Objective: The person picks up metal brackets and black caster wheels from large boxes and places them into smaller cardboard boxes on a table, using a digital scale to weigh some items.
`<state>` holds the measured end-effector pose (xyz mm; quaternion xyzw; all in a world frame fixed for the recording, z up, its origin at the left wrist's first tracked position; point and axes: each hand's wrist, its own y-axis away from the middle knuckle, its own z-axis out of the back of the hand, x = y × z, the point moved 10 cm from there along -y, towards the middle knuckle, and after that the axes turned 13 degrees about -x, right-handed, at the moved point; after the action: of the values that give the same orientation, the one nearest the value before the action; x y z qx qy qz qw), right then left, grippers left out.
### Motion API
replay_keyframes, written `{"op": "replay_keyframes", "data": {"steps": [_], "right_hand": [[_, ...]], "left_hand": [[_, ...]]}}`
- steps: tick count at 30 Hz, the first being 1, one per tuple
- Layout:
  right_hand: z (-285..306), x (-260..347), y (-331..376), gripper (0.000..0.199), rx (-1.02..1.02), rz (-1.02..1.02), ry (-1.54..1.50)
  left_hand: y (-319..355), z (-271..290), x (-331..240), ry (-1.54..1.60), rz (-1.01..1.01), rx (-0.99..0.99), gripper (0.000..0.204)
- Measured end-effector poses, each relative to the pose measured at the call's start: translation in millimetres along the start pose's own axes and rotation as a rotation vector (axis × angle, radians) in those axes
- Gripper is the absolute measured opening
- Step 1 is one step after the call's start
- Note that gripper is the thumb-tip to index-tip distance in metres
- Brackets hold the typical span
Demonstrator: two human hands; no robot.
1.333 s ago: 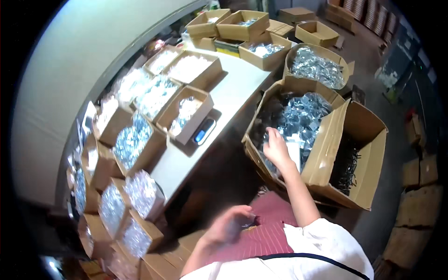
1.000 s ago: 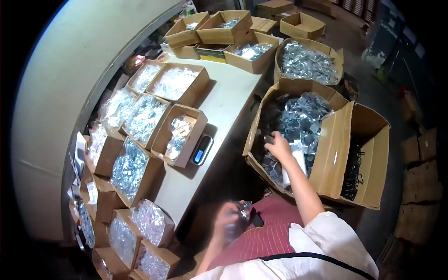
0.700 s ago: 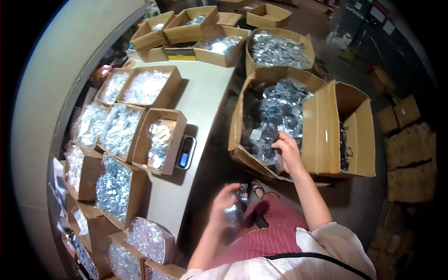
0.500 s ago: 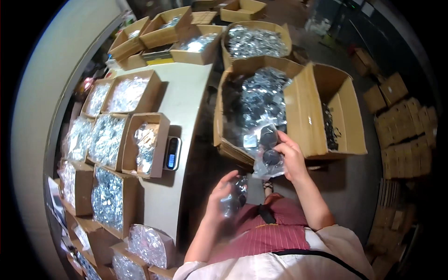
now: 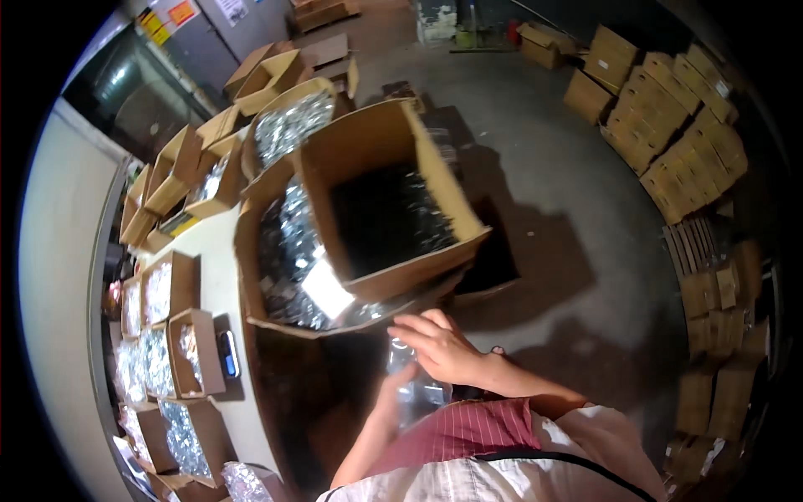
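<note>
at the far left a pale wall [image 5: 71, 251] curved up beside a row of open cardboard boxes [image 5: 186, 289] heaped with shiny clear packets [image 5: 155, 347]. above them, toward the table's far end, stood more boxes [image 5: 182, 167]. just right of the nearer row lay a small device with a blue-lit display [image 5: 229, 356], on the pale table [image 5: 251, 418].

past the table's edge came a large carton [image 5: 273, 177] of glossy packets [image 5: 288, 230], with a white block [image 5: 326, 289] lying in its near part. a round-sided carton [image 5: 247, 159] of silvery packets stood behind it. against its right side a second carton [image 5: 360, 138] held a mass of dark pieces [image 5: 389, 209].

below these cartons, in front of the person's body, the left hand [image 5: 397, 393], blurred, was closed around the left side of a clear bag [image 5: 424, 391]. the bag was between the two hands, just above the maroon striped garment [image 5: 468, 427]. the right hand [image 5: 443, 350] reached across from the right, its fingers close together over the bag's upper end; whether they pinched it i could not tell.

further right spread the grey floor [image 5: 535, 167], and at the far right stood stacks of brown cardboard [image 5: 657, 125].
</note>
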<state>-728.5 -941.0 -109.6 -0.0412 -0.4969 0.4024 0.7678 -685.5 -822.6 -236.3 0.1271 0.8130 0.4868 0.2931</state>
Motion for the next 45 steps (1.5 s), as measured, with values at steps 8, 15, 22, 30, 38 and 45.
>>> {"op": "replay_keyframes", "data": {"steps": [8,15,22,30,38,45], "right_hand": [[97.3,-235.6,99.6,0.021,0.029,-0.761,-0.324],[74.0,-383.1,78.5,0.023,0.258,-0.744,0.006],[-26.1,-539.9,74.4,0.028,0.707,-0.489,0.249],[-164.6,-702.7,47.1,0.052,0.877,-0.139,0.773],[-228.1,-791.6,56.6,0.045,1.150,-0.182,0.691],[-164.7,-697.2,17.6,0.014,1.316,0.006,0.336]], "left_hand": [[-82.7,-68.6,46.7,0.360,-0.030,0.116,0.060],[-121.8,-88.7,8.4,0.757,-0.108,0.172,0.050],[-175.4,-25.2,46.6,0.733,-0.225,-0.284,0.045],[-152.7,-121.4,34.3,0.934,-0.318,-0.521,0.043],[-172.3,-203.4,34.6,1.069,-0.373,-0.657,0.040],[-191.5,-275.2,58.1,1.235,-0.431,-0.648,0.039]]}}
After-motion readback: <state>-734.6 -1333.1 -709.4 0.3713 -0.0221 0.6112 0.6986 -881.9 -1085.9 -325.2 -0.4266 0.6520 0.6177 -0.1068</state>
